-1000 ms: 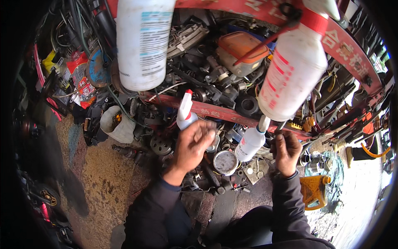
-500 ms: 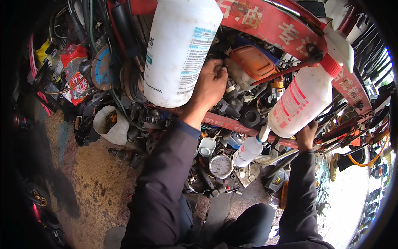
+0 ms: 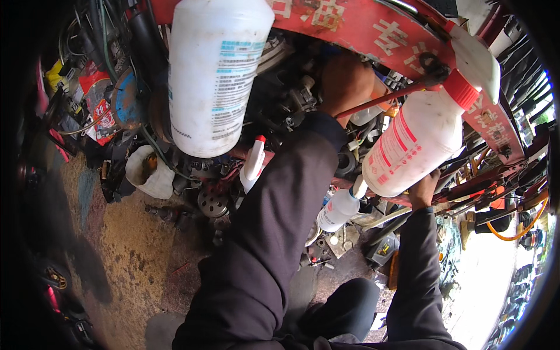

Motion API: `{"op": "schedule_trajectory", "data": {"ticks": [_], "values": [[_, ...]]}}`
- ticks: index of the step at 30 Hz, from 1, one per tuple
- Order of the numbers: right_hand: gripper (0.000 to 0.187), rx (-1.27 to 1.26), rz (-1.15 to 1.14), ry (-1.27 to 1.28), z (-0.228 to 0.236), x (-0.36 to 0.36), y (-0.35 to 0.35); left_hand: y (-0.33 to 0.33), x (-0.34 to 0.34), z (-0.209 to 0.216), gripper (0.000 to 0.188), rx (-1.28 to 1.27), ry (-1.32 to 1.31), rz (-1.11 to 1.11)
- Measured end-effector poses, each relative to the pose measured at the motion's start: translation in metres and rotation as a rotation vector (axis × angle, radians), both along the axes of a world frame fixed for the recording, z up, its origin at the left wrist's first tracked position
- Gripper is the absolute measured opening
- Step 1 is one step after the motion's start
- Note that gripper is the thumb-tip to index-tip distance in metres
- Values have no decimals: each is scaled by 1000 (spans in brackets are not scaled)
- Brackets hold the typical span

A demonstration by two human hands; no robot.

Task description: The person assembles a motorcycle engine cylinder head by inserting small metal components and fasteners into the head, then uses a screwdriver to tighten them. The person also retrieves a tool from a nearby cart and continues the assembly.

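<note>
My left hand [image 3: 347,81] reaches past the red metal bar [image 3: 326,16] into the shelf of jumbled parts. Its fingers are hidden among them, beside a translucent container [image 3: 368,111] that shows only in part. My right hand [image 3: 423,192] is at the lower red bar, just behind a white spray bottle with a red collar [image 3: 417,143]; the bottle covers its fingers. A large white bottle [image 3: 213,79] hangs or stands to the left of my left forearm. Below the red-collared bottle is a smaller white spray bottle [image 3: 339,210].
Another spray bottle with a red tip [image 3: 254,164] shows beside my left sleeve. Further left are a cut white container [image 3: 149,175], a blue disc [image 3: 127,99] and a red packet [image 3: 99,111]. A thin red rod [image 3: 382,100] crosses near my left wrist. Hoses bunch up at right.
My left hand has moved right and deeper into the shelf, from beside the large bottle to over the orange-lidded container. The view has shifted slightly; my right hand stays at the lower bar.
</note>
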State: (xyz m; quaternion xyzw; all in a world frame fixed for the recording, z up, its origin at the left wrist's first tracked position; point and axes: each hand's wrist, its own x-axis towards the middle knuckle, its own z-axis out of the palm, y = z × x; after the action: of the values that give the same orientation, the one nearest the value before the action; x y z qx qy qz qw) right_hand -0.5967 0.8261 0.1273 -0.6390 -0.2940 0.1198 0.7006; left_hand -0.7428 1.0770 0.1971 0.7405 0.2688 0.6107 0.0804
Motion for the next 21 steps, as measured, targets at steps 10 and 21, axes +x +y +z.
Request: {"op": "schedule_trajectory", "data": {"ticks": [10,21], "values": [[23,-124,34,-129,-11,12,-3,4,-36,-2,39,-487,227,-86],[26,-108,85,-316,-11,1,-6,86,62,-16,49,47,45,-241]]}}
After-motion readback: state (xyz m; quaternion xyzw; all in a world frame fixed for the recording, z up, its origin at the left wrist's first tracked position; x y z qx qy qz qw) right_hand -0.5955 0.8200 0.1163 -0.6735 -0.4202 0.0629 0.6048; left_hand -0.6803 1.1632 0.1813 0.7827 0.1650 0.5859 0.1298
